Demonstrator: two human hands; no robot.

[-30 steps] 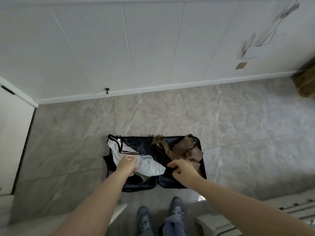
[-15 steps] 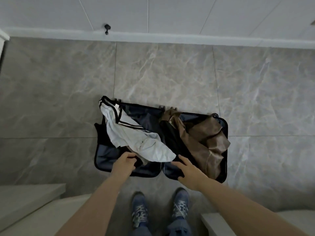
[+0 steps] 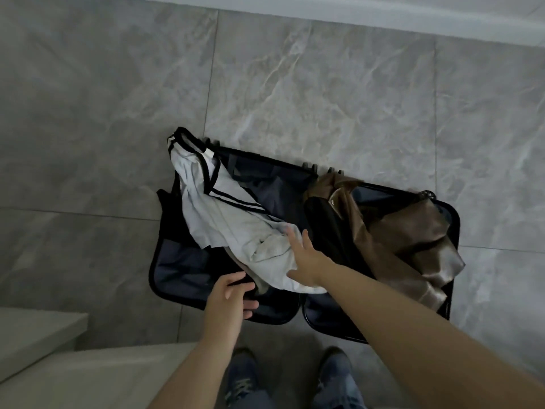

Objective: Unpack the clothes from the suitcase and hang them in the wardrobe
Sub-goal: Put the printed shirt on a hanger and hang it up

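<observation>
Suitcase (image 3: 188,287) holds two garments: white top (image 3: 224,228) under the spread-fingered right hand (image 3: 306,261), brown garment (image 3: 413,240); left hand (image 3: 230,299) relaxed.

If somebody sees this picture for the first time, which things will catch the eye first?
First, the open dark suitcase lying on the grey marble-patterned floor tiles. A crumpled white garment with black trim fills its left half, a shiny brown garment its right. Both hands reach in, the right hand over the white cloth.
</observation>
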